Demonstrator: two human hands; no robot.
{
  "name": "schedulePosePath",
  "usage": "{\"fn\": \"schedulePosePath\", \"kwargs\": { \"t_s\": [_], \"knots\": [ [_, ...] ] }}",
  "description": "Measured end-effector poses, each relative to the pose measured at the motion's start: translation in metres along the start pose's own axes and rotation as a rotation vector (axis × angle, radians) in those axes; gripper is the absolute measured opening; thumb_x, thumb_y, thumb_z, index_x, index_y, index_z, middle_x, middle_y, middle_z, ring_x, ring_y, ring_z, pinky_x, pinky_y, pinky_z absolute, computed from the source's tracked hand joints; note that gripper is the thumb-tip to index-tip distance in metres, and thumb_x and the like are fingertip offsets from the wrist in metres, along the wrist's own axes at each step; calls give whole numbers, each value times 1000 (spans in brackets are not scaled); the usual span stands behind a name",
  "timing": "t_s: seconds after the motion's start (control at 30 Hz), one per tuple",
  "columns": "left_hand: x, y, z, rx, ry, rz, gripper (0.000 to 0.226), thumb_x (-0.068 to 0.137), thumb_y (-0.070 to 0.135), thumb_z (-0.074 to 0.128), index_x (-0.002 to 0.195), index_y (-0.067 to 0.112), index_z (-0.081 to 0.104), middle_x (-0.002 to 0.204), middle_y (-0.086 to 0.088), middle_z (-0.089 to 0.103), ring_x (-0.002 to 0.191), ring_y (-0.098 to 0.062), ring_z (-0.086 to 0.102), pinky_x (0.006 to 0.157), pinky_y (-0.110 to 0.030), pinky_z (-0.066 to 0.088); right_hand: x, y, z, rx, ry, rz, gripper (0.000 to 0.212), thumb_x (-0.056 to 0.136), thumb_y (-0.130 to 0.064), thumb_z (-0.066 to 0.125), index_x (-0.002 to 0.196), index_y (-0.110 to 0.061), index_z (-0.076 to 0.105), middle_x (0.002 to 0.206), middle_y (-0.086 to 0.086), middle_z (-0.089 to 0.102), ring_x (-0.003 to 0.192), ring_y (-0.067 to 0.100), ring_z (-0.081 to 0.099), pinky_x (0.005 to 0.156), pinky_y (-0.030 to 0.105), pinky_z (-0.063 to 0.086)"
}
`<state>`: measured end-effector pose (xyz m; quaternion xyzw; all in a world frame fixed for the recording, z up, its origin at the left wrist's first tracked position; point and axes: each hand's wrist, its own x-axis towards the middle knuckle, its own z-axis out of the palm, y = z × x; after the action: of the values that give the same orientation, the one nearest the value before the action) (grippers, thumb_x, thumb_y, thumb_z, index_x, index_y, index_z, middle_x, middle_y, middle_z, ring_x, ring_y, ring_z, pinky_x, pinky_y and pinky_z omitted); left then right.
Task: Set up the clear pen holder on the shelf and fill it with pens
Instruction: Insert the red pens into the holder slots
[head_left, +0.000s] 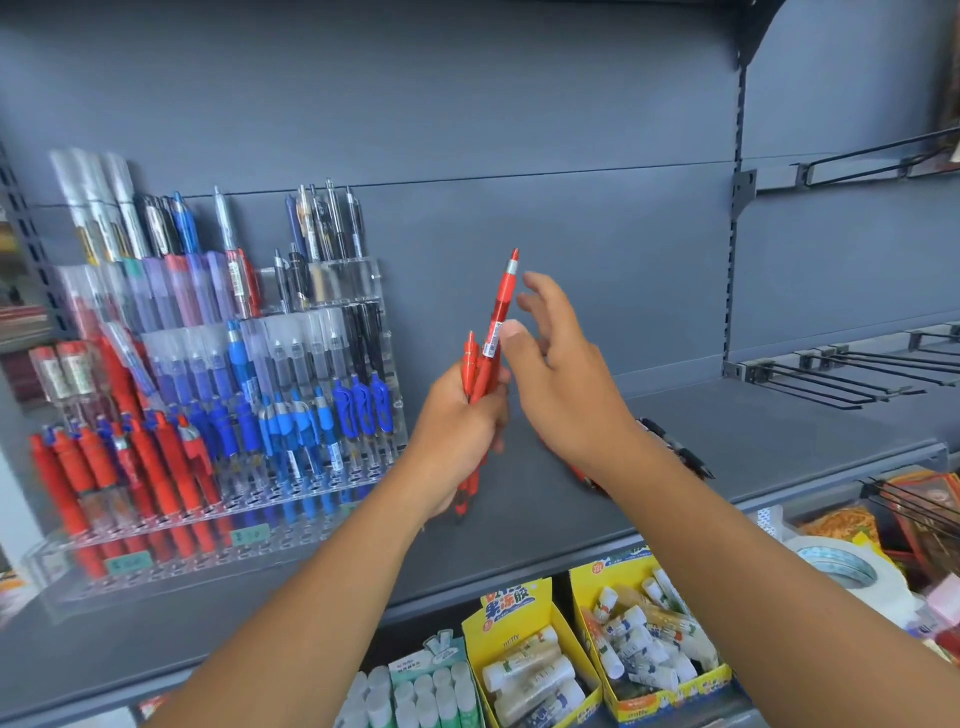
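Gripping a bunch of red pens (485, 374) upright, the left hand (457, 431) is closed around them above the grey shelf (779, 441). The right hand (566, 379) keeps a wide grip, fingers spread, thumb touching the tallest pen. The clear pen holder (156, 577) stands on the shelf at left, packed with red and blue pens.

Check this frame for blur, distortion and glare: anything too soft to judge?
Head view: wide-angle lens bows the shelf; at left the clear pen holder and its pens are smeared, labels unreadable; the left hand gripping red pens is sharp, the right hand slightly soft; lighting even, no harsh glare.
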<state>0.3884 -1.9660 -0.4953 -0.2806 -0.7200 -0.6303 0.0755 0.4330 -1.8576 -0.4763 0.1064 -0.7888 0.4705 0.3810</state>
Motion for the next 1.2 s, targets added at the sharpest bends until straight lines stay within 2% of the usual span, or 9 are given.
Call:
{"fn": "schedulePosePath", "kwargs": {
  "t_s": [0.1,0.2,0.3,0.37,0.43,0.57,0.87,1.03,1.2],
  "knots": [
    [-6,-3,-4,-38,-19,-4,19,82,-15,42,92,-4,55,65,-10,44,56,-21,42,55,-34,47,3,-11,7,68,2,-66,48,101,-29,46,143,-45,31,106,-5,69,68,13,59,79,42,53],
    [-10,-2,-10,-93,-9,-18,26,82,-18,42,81,5,53,62,-7,45,50,-21,44,45,-25,45,8,-17,13,153,-11,-83,61,97,-20,53,144,-51,29,121,-34,51,91,3,65,87,35,54],
    [-13,-8,-12,-141,-24,-42,34,81,-20,42,79,12,55,65,-7,51,48,-20,45,45,-28,44,13,-19,16,168,1,-76,63,93,-12,54,139,-51,36,124,-23,52,105,8,62,90,31,52],
    [-15,-15,-14,-169,-13,-61,37,79,-21,44,82,13,58,65,-3,57,48,-20,47,49,-32,43,14,-19,19,148,8,-54,45,93,-14,54,127,-43,52,101,-18,57,91,13,63,82,40,54],
    [-17,-20,-15,-173,-2,-82,37,78,-21,45,83,13,58,63,1,61,49,-22,49,50,-33,43,10,-19,21,115,15,-42,34,94,-16,54,118,-38,59,86,-7,57,81,30,57,71,46,54],
    [-23,-25,-15,-95,-28,-101,29,80,-18,47,79,9,56,55,4,59,51,-20,52,50,-27,45,3,-21,26,22,-57,-47,27,95,-14,53,112,-31,65,83,9,65,72,25,58,75,40,52],
    [-26,-29,-15,-66,-28,-113,24,81,-12,53,78,11,59,60,-1,58,56,-16,56,56,-27,49,-2,-20,30,-54,-89,-74,27,97,-17,51,118,-28,64,87,1,67,61,7,54,68,26,48],
    [-26,-33,-15,-90,-20,-113,23,84,-8,54,79,14,58,64,-6,55,56,-17,53,54,-26,46,-2,-19,31,-20,-106,-59,27,96,-16,51,114,-33,62,108,-9,66,94,7,59,85,29,50],
    [-28,-40,-15,-93,-41,-119,19,86,-3,57,84,15,59,69,-1,62,58,-16,57,59,-30,50,1,-18,30,71,-90,-50,25,99,-11,47,103,-32,62,102,-19,65,87,4,60,80,25,50]
  ]
}}
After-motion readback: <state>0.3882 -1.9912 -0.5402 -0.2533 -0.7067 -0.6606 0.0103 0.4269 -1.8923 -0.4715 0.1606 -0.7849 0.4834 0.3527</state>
